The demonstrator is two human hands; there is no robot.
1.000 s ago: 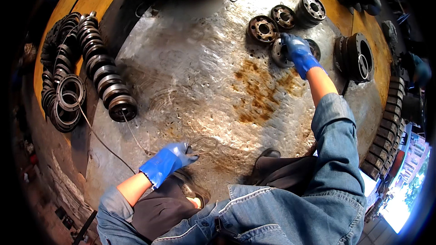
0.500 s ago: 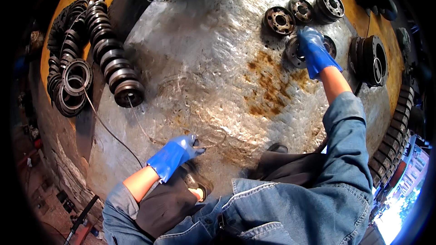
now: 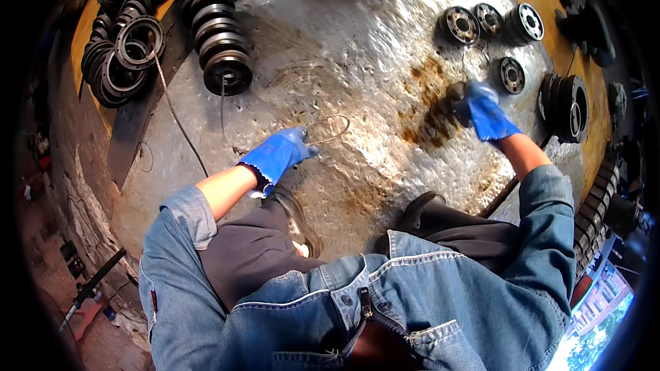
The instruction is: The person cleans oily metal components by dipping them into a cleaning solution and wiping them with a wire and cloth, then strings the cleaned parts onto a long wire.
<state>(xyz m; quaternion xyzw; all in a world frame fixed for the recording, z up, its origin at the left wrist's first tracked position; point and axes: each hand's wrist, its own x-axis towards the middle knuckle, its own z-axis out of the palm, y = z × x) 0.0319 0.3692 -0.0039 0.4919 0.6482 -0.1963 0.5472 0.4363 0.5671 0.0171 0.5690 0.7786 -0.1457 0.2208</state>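
One dark disc shifted from four wheels — right grip pinching it, left grip pinching one wire.

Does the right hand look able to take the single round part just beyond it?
Probably not now: the way to the round part looks free, but the right hand seems occupied with another, blurred dark part.

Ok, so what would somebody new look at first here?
Probably the bright blue gloves: the left hand near the middle, holding a thin wire loop, and the right hand farther right, holding a blurred dark piece. Then, perhaps, the long stack of dark rings at the upper left and the round metal parts at the upper right.
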